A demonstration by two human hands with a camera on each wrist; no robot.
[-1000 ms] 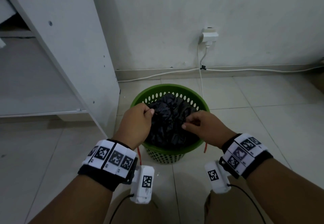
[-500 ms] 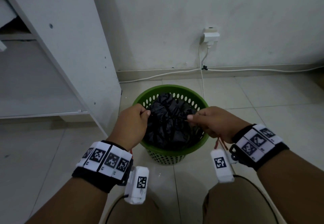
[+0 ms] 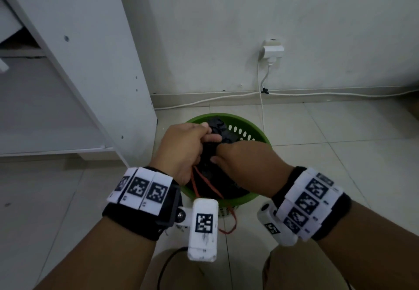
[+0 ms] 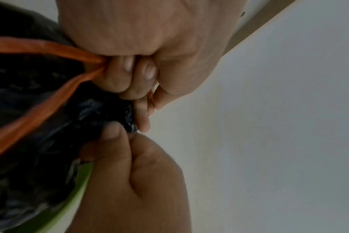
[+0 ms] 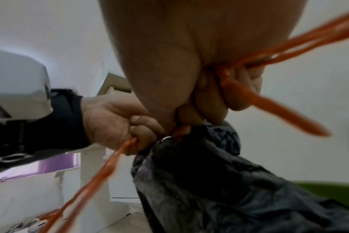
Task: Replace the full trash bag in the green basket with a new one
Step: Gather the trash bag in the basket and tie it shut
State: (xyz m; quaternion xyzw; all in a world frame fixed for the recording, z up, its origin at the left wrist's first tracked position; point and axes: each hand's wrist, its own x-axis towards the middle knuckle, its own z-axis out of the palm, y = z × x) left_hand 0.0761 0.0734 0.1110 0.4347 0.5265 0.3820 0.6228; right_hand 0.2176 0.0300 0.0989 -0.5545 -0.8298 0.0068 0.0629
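Note:
A green perforated basket [image 3: 260, 134] stands on the tiled floor and holds a full black trash bag [image 3: 218, 128]. Both hands meet over it, touching at the gathered neck of the bag. My left hand [image 3: 203, 136] has its fingers curled round an orange drawstring [image 4: 40, 48] and the bunched bag top [image 4: 110, 110]. My right hand [image 3: 218, 157] grips another orange drawstring [image 5: 269, 110] in its fist, its thumb against the black bag [image 5: 209, 181]. Loose loops of drawstring [image 3: 229, 221] hang over the basket's near rim. The hands hide most of the bag's mouth.
A white cabinet [image 3: 90, 62] stands close on the left of the basket. Behind it, a wall socket with a plug [image 3: 272, 49] feeds a white cable [image 3: 317, 94] along the skirting. Bare floor tiles [image 3: 340, 165] spread to the right.
Both hands have come together from the basket's sides to its middle. The bag's mouth is now bunched shut between them, and longer orange drawstring loops hang out.

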